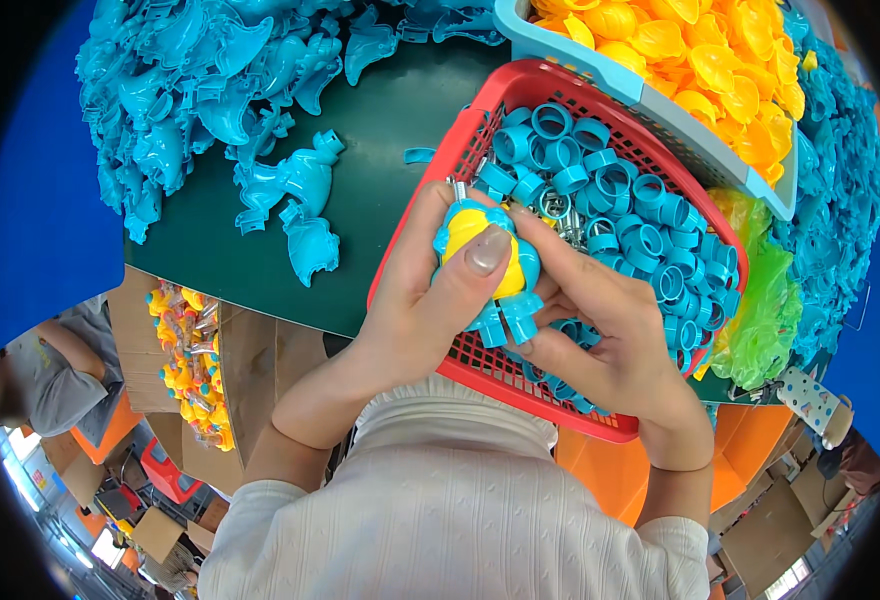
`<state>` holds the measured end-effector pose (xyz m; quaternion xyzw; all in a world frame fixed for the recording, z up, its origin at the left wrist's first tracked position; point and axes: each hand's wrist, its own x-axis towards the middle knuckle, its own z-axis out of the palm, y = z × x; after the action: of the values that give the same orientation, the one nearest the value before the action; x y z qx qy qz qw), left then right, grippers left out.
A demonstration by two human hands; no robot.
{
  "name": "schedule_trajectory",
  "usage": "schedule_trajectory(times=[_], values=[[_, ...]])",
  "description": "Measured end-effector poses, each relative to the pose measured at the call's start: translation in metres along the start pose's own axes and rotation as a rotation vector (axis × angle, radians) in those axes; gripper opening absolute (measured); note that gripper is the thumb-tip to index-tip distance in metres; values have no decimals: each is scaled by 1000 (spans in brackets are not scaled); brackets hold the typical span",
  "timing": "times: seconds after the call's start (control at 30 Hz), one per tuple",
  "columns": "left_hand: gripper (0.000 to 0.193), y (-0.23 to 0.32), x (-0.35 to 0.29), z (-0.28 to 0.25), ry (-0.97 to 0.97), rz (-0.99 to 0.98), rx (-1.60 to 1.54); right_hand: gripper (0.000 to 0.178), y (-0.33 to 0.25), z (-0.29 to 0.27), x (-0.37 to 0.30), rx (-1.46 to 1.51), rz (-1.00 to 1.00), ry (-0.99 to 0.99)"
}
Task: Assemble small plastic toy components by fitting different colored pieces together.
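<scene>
Both of my hands hold a small blue plastic toy figure (467,228) with a yellow rounded front and two stubby blue legs, over the near left part of the red basket. My left hand (415,290) wraps its left side, the thumb pressed across the yellow front. My right hand (605,325) grips its right side and lower end with bent fingers. A short metal piece (460,190) sticks up at the figure's top, near the left fingertips. Beneath my hands, the red basket (590,425) contains many blue plastic rings (645,240) and small metal parts (570,228).
Blue molded shells (195,80) are heaped at far left, with loose shells (305,180) on the dark green table (380,120). A light blue crate (650,100) of yellow shells stands behind the basket. Green plastic bag (760,320) lies right. A cardboard box (200,370) holds yellow toys.
</scene>
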<state>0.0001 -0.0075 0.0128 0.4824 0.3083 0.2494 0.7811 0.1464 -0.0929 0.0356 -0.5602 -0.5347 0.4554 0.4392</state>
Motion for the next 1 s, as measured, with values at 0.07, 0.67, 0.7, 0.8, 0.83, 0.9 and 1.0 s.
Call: schedule_trajectory(times=[0.07,0.67,0.7,0.8,0.83,0.9,1.0], values=[[32,-3,2,0,13,53,45,66,2,1,0,-8,-9,-3],[44,2,-7,1,-63,40,-95,77,-9,9,2,-209,-3,124],[44,4,-8,-2,-99,15,-138,75,-8,8,1,-159,-16,119],[45,3,-4,-8,-199,188,-41,70,-8,5,-3,-75,-23,151],[48,-1,-1,-10,-211,234,-26,66,-5,2,-6,-82,-34,154],[50,-4,8,-11,-233,306,-13,63,-6,-5,-7,-92,-45,167],[54,-9,10,-9,-199,363,-4,49,-13,-27,4,-267,-87,127]])
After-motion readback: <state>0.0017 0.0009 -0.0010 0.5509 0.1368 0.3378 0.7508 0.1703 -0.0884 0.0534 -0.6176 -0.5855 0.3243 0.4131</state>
